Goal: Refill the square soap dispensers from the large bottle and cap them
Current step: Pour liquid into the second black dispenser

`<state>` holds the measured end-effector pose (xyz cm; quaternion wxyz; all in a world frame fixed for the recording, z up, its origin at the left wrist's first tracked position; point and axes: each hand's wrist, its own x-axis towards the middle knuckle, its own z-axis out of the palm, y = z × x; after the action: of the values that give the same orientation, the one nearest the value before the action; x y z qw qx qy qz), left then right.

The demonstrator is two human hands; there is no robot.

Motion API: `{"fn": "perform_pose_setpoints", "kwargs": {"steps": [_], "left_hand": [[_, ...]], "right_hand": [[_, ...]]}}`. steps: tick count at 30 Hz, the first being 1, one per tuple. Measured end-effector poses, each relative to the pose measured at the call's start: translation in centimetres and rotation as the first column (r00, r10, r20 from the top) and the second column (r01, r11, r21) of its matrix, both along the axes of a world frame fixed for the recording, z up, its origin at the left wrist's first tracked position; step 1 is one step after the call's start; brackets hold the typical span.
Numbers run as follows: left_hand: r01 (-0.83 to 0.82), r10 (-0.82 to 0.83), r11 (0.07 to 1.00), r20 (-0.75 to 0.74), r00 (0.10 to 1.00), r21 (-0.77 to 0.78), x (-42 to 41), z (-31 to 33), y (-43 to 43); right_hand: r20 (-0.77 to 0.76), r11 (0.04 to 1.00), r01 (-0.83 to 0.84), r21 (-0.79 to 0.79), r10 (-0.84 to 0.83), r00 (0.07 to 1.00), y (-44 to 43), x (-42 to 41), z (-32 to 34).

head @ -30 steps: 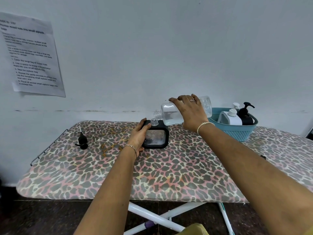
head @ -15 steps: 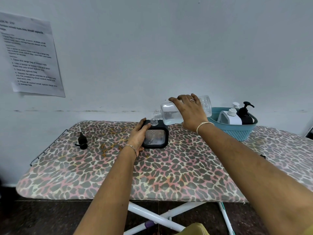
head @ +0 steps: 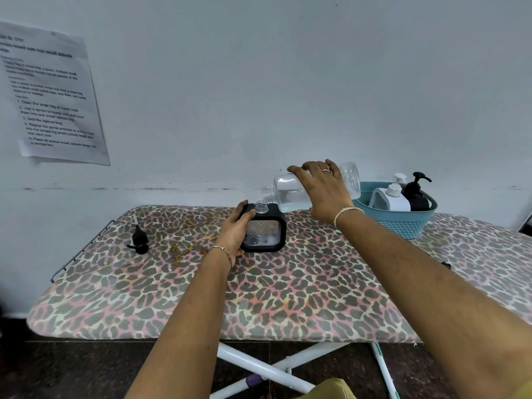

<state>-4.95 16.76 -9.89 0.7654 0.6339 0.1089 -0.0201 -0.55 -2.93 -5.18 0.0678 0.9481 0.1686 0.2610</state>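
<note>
A square black soap dispenser point(head: 266, 232) with a clear front stands upright on the leopard-print board point(head: 259, 289), its clear neck uncapped. My left hand point(head: 234, 230) grips its left side. My right hand point(head: 324, 191) holds the large clear bottle point(head: 288, 194) from above, tipped almost flat, its open mouth just above and right of the dispenser's neck. Clear liquid lies in the bottle's lower side. A black pump cap point(head: 139, 240) lies on the board to the left.
A teal basket point(head: 403, 218) at the back right holds a white square dispenser point(head: 388, 198) and a black pump bottle point(head: 416, 194). A paper sheet point(head: 49, 93) hangs on the wall at left. The board's white legs point(head: 267, 370) cross below.
The large bottle has tipped very slightly and stays over the dispenser's neck. Both hands keep their holds.
</note>
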Motion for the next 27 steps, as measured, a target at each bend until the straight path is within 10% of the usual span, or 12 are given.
{"fn": "perform_pose_setpoints", "kwargs": {"steps": [27], "left_hand": [[0.0,0.0,1.0,0.0,1.0,0.015,-0.07,0.14,-0.15]], "right_hand": [[0.004,1.0,0.013,-0.022,-0.013,1.0,0.01,0.12,0.01]]}}
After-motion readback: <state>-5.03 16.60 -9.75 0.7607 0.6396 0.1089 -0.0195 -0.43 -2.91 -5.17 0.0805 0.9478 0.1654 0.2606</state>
